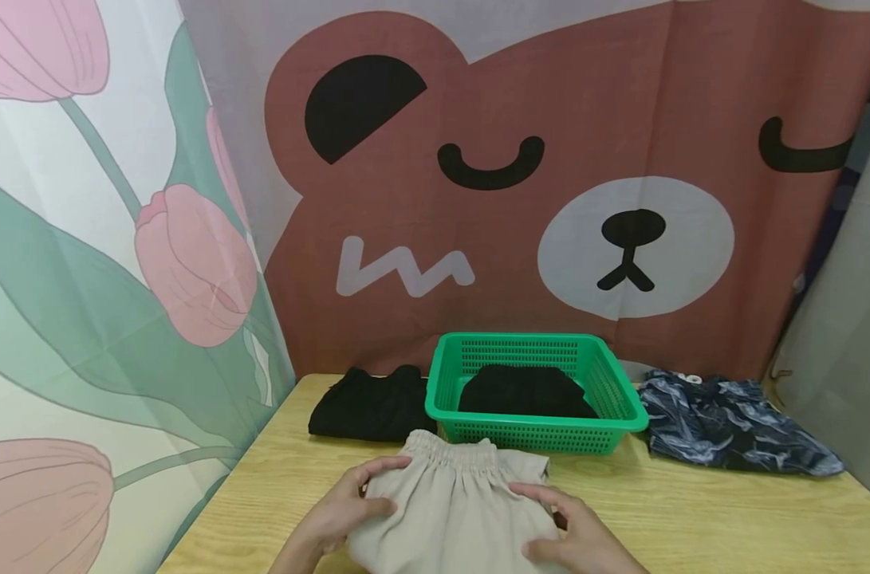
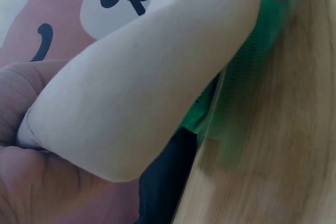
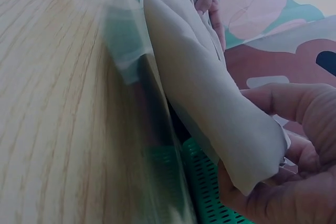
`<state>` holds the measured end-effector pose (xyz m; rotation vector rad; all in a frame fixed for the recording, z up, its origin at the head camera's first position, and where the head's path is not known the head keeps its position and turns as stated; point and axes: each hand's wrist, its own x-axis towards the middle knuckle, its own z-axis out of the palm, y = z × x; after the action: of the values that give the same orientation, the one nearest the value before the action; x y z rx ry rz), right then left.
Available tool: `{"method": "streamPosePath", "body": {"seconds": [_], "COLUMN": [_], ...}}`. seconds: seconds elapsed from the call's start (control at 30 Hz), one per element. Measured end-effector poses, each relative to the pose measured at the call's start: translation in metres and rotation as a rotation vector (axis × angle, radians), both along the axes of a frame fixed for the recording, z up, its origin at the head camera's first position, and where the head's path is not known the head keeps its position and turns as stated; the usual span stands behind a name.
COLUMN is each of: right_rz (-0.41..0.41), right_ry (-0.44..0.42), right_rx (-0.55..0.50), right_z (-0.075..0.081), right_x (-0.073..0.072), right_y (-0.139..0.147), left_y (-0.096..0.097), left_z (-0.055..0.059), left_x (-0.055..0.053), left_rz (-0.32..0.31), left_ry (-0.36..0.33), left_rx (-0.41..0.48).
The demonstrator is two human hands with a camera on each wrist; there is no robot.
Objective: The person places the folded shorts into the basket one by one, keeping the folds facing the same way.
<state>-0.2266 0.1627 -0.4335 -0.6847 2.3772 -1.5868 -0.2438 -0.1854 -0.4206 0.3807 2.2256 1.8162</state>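
Note:
A folded beige garment (image 1: 459,506) with a gathered elastic waistband lies at the front of the table in the head view. My left hand (image 1: 341,506) grips its left side, thumb and fingers curled over the edge. On the opposite side my right hand (image 1: 574,530) holds the cloth, seen closer in the right wrist view as the right hand (image 3: 294,156) around one end of the rolled fold. In the left wrist view the garment (image 2: 131,87) bulges out of the left hand (image 2: 37,182). Some fingertips are hidden by cloth.
Just behind the garment stands a green plastic basket (image 1: 535,430) with folded black cloth (image 1: 524,391) inside. Another black folded garment (image 1: 377,406) lies left of it. A dark patterned garment (image 1: 736,422) lies to its right. A printed curtain (image 1: 406,199) hangs behind the wooden table (image 1: 262,478).

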Motion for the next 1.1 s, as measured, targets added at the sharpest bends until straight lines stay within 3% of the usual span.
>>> {"method": "streamPosePath", "body": {"seconds": [0.4, 0.73, 1.1], "right_rz": [-0.066, -0.141, -0.202], "right_ry": [0.057, 0.023, 0.019], "right_rx": [0.033, 0.042, 0.023], "right_z": [0.01, 0.021, 0.035], "right_x": [0.006, 0.008, 0.01], "right_y": [0.0, -0.001, 0.001], "left_y": [-0.001, 0.002, 0.006], "left_z": [0.007, 0.014, 0.024], "left_x": [0.004, 0.006, 0.009], "left_rz": [-0.023, 0.007, 0.003], "left_ry": [0.0, 0.02, 0.03], "left_rx": [0.066, 0.073, 0.161]}}
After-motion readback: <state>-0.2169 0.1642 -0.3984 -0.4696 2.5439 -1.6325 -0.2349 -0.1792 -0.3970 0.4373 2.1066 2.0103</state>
